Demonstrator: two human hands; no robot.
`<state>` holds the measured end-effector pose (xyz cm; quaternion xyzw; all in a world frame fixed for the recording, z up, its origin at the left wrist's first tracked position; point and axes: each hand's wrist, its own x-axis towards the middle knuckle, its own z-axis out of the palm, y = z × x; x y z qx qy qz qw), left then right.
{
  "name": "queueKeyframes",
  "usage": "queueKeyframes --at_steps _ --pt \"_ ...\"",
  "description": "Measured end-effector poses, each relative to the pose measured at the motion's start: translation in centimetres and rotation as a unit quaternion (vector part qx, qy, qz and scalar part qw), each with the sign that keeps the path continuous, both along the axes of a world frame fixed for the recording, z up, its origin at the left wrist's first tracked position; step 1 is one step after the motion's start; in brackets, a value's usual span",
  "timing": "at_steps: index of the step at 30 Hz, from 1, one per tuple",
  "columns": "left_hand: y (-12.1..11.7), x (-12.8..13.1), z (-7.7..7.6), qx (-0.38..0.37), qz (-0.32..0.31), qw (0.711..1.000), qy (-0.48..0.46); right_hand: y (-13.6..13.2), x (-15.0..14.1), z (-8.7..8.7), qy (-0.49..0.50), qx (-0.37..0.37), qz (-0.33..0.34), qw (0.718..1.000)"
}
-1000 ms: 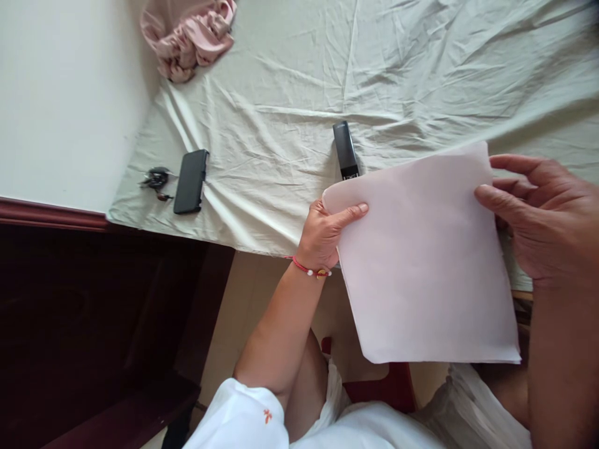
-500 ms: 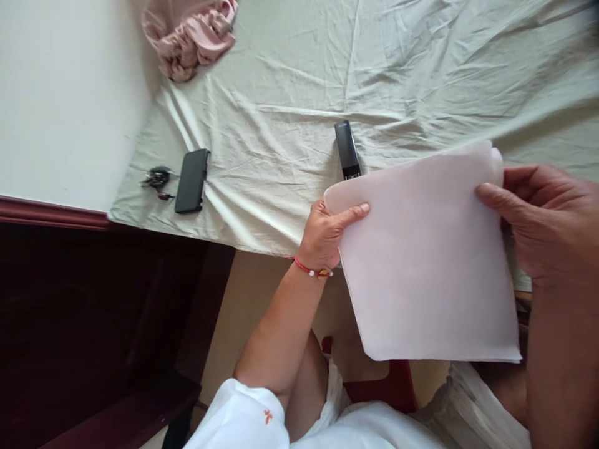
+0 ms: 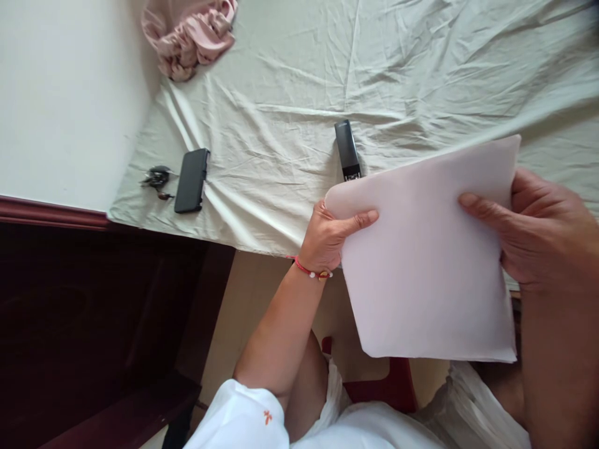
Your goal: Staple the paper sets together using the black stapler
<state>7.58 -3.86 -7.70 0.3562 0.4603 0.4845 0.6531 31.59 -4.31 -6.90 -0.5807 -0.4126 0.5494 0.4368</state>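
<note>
Head view, looking down: both hands are holding white paper [image 3: 421, 274] between them, the left hand [image 3: 325, 237] grasping its left edge close to the far left corner and the right hand [image 3: 545, 234] grasping its right edge toward the far right corner. Each thumb is lying flat on the upper face and pointing inward, while most of the fingers are passing behind the paper, where their exact placement is hidden. The paper is filling the space between the two palms, its far edge slanting over a pale green sheet [image 3: 271, 143] and its near edge hanging above the person's lap. At the near right corner the edges are showing as layers, though how many leaves are there I cannot tell. A black stapler-like object [image 3: 347, 146] is lying on the sheet just beyond the paper's far left part, which is hiding its near end; whether they are touching is unclear. Well to the left of the left hand, a black phone [image 3: 191, 181] is resting near the sheet's near edge, with a small dark bundle [image 3: 158, 178] just left of it. Pink fabric [image 3: 191, 40] is lying crumpled at the far left. A red bracelet [image 3: 306, 269] is circling the left wrist.
</note>
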Motion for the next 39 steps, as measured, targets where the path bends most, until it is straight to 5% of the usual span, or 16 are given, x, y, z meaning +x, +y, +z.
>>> queueKeyframes --at_steps 8,13,18,24,31,35,39 --pt "0.5 0.2 -0.6 -0.005 0.024 1.000 -0.015 0.1 0.8 -0.8 -0.019 0.058 -0.049 0.997" --pt "0.4 0.4 -0.8 0.021 0.019 1.000 0.000 -0.1 0.7 -0.5 -0.012 0.021 0.016 1.000" --pt "0.4 0.6 -0.8 0.034 0.031 0.999 0.002 -0.1 0.7 -0.5 -0.014 0.069 -0.024 0.997" --pt "0.5 0.7 -1.3 0.044 0.044 0.998 0.027 0.2 0.7 -0.9 -0.030 0.000 0.033 0.999" --pt "0.9 0.4 -1.4 0.037 0.059 0.996 0.058 0.2 2.1 -1.5 -0.099 -0.083 -0.036 0.991" --pt "1.3 -0.5 -1.6 0.053 0.119 0.979 0.158 0.3 2.4 -1.3 -0.132 -0.103 -0.037 0.985" --pt "1.6 -1.3 -1.7 0.066 0.114 0.960 0.247 0.3 2.2 -1.1 -0.139 -0.109 -0.010 0.984"
